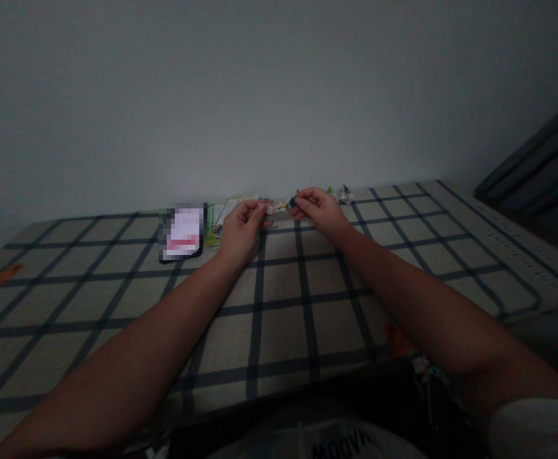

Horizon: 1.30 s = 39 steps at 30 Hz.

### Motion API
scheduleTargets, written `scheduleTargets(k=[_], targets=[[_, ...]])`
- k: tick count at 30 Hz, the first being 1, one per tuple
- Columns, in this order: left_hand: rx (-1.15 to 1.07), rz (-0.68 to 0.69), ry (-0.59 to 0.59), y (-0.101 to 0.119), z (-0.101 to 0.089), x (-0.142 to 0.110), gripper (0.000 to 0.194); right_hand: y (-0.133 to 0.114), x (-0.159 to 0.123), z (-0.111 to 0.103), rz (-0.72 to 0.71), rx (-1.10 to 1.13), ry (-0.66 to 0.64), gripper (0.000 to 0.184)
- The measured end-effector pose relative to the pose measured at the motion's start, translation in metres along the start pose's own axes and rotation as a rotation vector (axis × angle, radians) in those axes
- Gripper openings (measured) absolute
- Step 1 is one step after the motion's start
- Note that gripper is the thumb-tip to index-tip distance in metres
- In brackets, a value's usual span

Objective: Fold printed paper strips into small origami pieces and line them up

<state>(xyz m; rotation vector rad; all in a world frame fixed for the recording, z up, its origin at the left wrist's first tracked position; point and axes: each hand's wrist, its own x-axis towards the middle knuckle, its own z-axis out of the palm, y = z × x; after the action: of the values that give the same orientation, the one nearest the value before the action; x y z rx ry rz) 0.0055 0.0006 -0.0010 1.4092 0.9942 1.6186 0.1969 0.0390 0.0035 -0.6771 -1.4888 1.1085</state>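
My left hand (241,228) is closed in a pinch over the far part of the table. At its fingertips is a small whitish piece (270,209) with reddish marks, too small and dim to name. Facing it from the right, my right hand (318,209) pinches a small dark piece (292,203) with a bluish patch between thumb and forefinger. A narrow gap separates the two pieces, with something pale and colourful in or behind it. Under and behind my left hand lies a green and white printed sheet (216,213), partly hidden by the fingers.
A phone (183,233) with a lit, blurred screen lies left of the sheet. Crumpled, shiny wrapping (346,194) sits beyond my right hand, near the wall (279,95). A checked cloth (283,331) covers the table. At the right is dark, folded fabric (541,166).
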Motion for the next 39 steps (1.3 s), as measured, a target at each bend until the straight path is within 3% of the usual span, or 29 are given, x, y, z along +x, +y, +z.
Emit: scheduleTargets(k=[6, 11, 17, 25, 33, 39], targets=[[0.045, 0.056, -0.119, -0.001, 0.0, -0.003, 0.028, 0.002, 0.0, -0.001, -0.028, -0.034, 0.008, 0.036], [0.401, 0.169, -0.215, 0.006, -0.006, -0.006, 0.038, -0.001, -0.003, 0.0, -0.025, -0.112, -0.021, 0.029], [0.697, 0.265, -0.273, 0.008, -0.012, -0.005, 0.031, -0.007, -0.008, 0.0, -0.051, -0.21, -0.067, 0.021], [0.716, 0.314, -0.292, 0.008, -0.013, -0.005, 0.031, -0.007, -0.01, -0.002, -0.091, -0.247, -0.085, 0.02], [0.593, 0.184, -0.089, 0.011, -0.008, -0.006, 0.031, -0.002, -0.006, 0.001, -0.08, -0.16, -0.013, 0.022], [0.539, 0.17, -0.185, 0.007, -0.01, -0.005, 0.049, -0.002, -0.008, -0.001, -0.106, -0.229, -0.047, 0.021]])
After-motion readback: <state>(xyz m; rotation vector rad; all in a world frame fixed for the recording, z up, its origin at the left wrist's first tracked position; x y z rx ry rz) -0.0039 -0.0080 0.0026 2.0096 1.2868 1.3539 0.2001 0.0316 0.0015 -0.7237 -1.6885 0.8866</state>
